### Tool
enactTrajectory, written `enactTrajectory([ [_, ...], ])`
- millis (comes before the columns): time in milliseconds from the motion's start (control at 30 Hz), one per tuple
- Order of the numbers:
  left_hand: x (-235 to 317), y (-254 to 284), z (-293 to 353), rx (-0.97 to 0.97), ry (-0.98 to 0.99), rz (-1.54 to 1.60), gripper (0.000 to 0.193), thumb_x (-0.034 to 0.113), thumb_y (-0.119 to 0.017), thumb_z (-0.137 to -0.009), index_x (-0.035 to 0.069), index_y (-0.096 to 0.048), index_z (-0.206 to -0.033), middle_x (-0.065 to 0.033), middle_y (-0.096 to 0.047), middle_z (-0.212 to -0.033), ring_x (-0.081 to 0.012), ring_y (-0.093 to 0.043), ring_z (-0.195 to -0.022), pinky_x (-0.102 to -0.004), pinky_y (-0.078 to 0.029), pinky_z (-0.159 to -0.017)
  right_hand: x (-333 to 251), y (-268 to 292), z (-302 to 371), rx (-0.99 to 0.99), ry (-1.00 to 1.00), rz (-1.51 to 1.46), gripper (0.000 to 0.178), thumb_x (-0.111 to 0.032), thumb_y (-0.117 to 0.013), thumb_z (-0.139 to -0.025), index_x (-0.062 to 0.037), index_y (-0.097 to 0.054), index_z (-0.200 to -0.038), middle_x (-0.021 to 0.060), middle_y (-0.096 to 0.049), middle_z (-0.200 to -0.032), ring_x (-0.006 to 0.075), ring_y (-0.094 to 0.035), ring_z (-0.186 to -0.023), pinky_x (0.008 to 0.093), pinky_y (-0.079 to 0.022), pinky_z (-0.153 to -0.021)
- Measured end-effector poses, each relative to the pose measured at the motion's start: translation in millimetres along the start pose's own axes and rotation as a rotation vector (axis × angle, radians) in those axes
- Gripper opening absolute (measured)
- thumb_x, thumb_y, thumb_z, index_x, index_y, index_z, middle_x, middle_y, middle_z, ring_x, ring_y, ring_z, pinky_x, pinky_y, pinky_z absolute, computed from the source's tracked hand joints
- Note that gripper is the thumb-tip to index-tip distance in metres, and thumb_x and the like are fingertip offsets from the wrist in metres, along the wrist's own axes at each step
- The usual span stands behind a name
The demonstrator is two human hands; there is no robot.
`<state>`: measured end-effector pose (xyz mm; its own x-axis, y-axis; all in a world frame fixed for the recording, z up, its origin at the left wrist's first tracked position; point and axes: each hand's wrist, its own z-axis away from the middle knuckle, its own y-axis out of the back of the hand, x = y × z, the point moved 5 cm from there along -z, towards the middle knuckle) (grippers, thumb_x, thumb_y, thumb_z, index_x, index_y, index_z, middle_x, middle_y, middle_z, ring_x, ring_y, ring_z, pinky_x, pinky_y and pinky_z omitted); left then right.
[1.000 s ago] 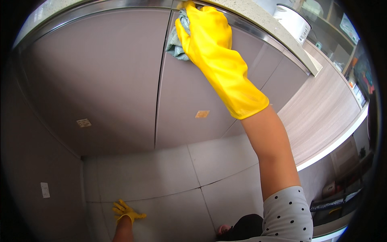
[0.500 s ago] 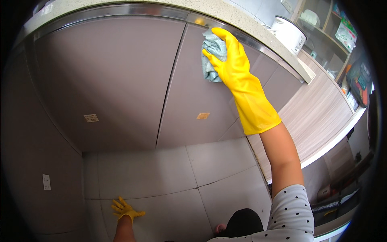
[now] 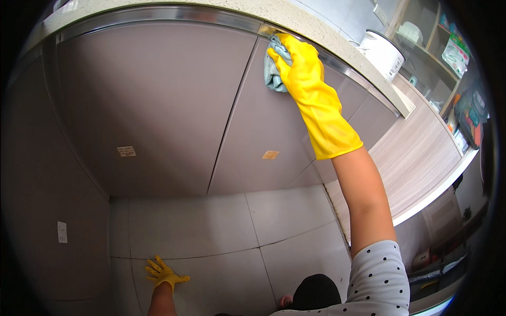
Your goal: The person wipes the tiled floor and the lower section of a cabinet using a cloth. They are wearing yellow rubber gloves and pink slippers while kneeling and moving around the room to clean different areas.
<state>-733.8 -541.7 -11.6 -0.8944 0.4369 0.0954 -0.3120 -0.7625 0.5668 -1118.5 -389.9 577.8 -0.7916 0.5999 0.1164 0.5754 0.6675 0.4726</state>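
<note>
My right hand (image 3: 301,66), in a long yellow rubber glove, grips a folded grey-blue cleaning cloth (image 3: 275,71). It presses the cloth against the top of a taupe cabinet door (image 3: 253,116), just under the metal strip (image 3: 158,17) below the countertop. Part of the cloth is hidden by the glove. Low on the left, my left hand (image 3: 164,273) wears a yellow glove too; its fingers are spread over the grey tiled floor (image 3: 184,226), with nothing in them.
A speckled stone countertop (image 3: 311,26) overhangs the cabinets. On it stands a white round appliance (image 3: 382,52). To the right are a wood-grain panel (image 3: 421,142) and shelves (image 3: 429,52) with assorted items. Small labels (image 3: 126,151) stick to the doors. My knee (image 3: 318,292) is at the bottom.
My right hand has moved slightly up with the cloth, its fingers now nearer the metal strip. The view has shifted a little. My left hand stays in place.
</note>
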Motion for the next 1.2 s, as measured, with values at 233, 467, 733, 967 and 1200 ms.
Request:
enactTrajectory([
  [233, -1.8, -3.2, -2.4, 0.015, -0.027, 0.001, 0.165, 0.064, -0.094, -0.057, 0.010, 0.022, -0.162, -0.0304, 0.024, -0.165, -0.0492, 0.022, -0.153, -0.0684, 0.004, -0.121, 23.0, -15.5, -3.7, -0.200, -0.193, 0.150, 0.046, -0.040, -0.070, -0.095, -0.0197, -0.062, -0.135, 0.0164, -0.072, -0.105, 0.0391, -0.069, -0.101, 0.0492, -0.057, -0.085],
  [467, -8.5, -3.4, -6.2, 0.019, -0.037, 0.016, 0.168, 0.069, -0.092, -0.056, 0.013, 0.029, -0.159, -0.0259, 0.028, -0.166, -0.0479, 0.023, -0.153, -0.0654, 0.003, -0.122, -32.5, 9.3, -14.0, -0.376, -0.152, 0.402, 0.045, -0.037, -0.065, -0.098, -0.0161, -0.061, -0.137, 0.0168, -0.072, -0.105, 0.0392, -0.069, -0.101, 0.0482, -0.057, -0.085],
  [733, -12.8, -10.1, -16.0, 0.025, -0.054, -0.017, 0.169, 0.071, -0.091, -0.055, 0.013, 0.027, -0.160, -0.0268, 0.028, -0.165, -0.0489, 0.025, -0.152, -0.0683, 0.006, -0.120, -31.9, 8.4, -17.0, -0.363, -0.092, 0.511, 0.049, -0.040, -0.059, -0.100, -0.0151, -0.055, -0.142, 0.0180, -0.072, -0.114, 0.0390, -0.068, -0.106, 0.0515, -0.056, -0.088],
  [967, -7.4, -8.0, -12.7, 0.029, -0.085, -0.027, 0.168, 0.071, -0.091, -0.055, 0.013, 0.026, -0.160, -0.0260, 0.027, -0.166, -0.0482, 0.024, -0.153, -0.0662, 0.006, -0.121, 26.3, 17.9, 2.4, -0.443, -0.516, 0.312, 0.049, -0.044, -0.058, -0.100, -0.0135, -0.058, -0.139, 0.0204, -0.071, -0.116, 0.0418, -0.068, -0.108, 0.0502, -0.056, -0.090],
  [1200, -5.2, -6.1, -6.1, 0.012, -0.042, -0.044, 0.168, 0.072, -0.090, -0.056, 0.013, 0.027, -0.160, -0.0247, 0.027, -0.166, -0.0472, 0.022, -0.154, -0.0663, 0.003, -0.122, -19.7, 16.9, -8.5, -0.479, -0.173, 0.451, 0.044, -0.042, -0.055, -0.101, -0.0136, -0.060, -0.134, 0.0172, -0.070, -0.122, 0.0404, -0.067, -0.112, 0.0511, -0.055, -0.096],
])
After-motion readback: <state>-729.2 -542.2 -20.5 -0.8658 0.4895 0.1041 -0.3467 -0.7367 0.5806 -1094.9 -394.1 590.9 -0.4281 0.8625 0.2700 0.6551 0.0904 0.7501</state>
